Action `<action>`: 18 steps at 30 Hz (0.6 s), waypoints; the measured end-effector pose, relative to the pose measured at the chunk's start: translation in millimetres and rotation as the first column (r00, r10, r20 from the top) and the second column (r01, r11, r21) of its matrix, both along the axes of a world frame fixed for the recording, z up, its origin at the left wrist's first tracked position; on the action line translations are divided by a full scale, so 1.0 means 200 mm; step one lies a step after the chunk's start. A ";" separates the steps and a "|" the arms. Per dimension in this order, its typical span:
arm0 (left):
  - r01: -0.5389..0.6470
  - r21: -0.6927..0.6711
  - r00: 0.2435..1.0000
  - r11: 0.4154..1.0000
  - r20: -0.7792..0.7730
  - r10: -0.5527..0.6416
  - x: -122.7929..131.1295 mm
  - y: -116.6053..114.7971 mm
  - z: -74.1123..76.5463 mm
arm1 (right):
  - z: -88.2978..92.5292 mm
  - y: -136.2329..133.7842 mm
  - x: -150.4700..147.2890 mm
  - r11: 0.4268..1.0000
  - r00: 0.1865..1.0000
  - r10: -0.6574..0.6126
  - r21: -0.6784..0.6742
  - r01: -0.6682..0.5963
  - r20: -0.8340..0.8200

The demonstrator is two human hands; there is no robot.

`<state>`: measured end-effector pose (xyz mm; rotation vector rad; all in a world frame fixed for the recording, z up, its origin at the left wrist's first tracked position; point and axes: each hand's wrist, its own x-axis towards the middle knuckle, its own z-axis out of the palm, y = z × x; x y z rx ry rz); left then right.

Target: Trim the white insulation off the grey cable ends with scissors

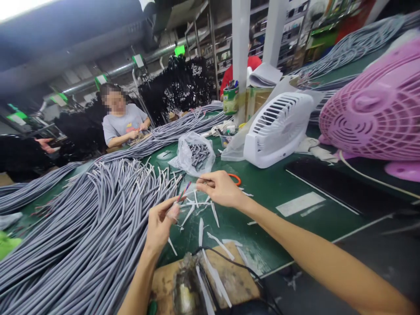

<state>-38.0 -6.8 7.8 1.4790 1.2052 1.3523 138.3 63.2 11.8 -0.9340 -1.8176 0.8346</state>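
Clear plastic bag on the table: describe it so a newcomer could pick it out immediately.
On the green table, look between the grey cables and the white fan. Just beyond the right hand sits the clear plastic bag, set apart by the short grey pieces inside.

Grey cables (98, 227), green tabletop (267, 236)

Left hand (160, 223), right hand (219, 188): one each.
White fan (278, 129), pink fan (370, 100): one each.
Grey cables (108, 218): dozens, overlapping; exact count not obtainable.
White strips (215, 214): at least eight, some overlapping.
Clear bag (184, 153): one.
White posts (241, 48): two.
Green can (230, 101): one.
Co-workers (123, 122): at least two.
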 end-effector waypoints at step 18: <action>0.157 -0.188 0.984 0.970 0.114 -0.137 0.05 0.01 -0.04 | -0.06 -0.04 -0.06 0.804 0.768 0.496 -0.120 -0.583 -0.404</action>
